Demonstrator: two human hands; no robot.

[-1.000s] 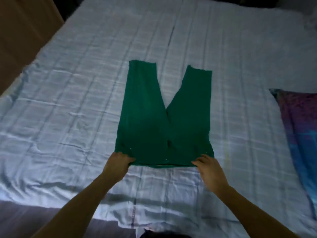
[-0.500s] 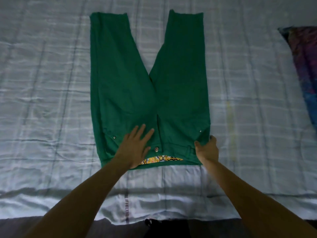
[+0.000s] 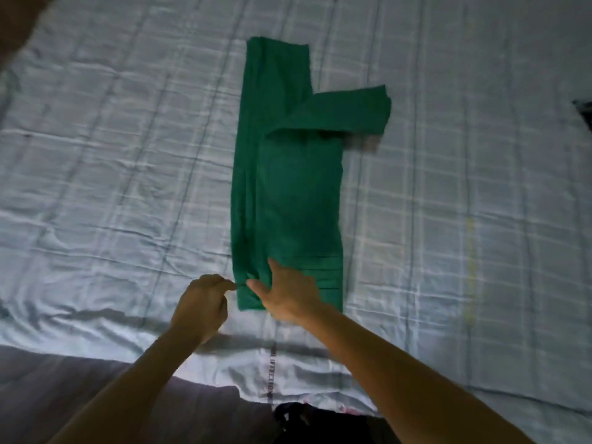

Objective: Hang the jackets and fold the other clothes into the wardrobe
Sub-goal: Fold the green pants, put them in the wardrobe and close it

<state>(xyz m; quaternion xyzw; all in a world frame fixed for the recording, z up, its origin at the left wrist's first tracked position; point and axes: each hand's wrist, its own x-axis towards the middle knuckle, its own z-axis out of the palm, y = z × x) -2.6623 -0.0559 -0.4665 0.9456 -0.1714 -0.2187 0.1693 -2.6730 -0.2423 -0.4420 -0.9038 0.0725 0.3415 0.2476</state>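
Observation:
Green trousers (image 3: 288, 193) lie on the bed (image 3: 112, 187), folded lengthwise so one leg rests over the other. The upper leg's far end sticks out crooked to the right, blurred and slightly raised. My right hand (image 3: 288, 294) lies flat on the waistband at the near end, fingers spread. My left hand (image 3: 201, 302) is beside the waistband's near left corner, fingers curled, fingertips pinching or touching the fabric edge.
A pale checked sheet covers the bed, and its near edge (image 3: 272, 379) hangs over a darker mattress side. A dark patterned cloth (image 3: 584, 113) peeks in at the right edge. Something brown (image 3: 16, 24) fills the top left corner.
The trousers lay spread with both legs apart; now the right half is folded over the left. My right hand has moved left onto the waistband, and my left hand has shifted off to the corner.

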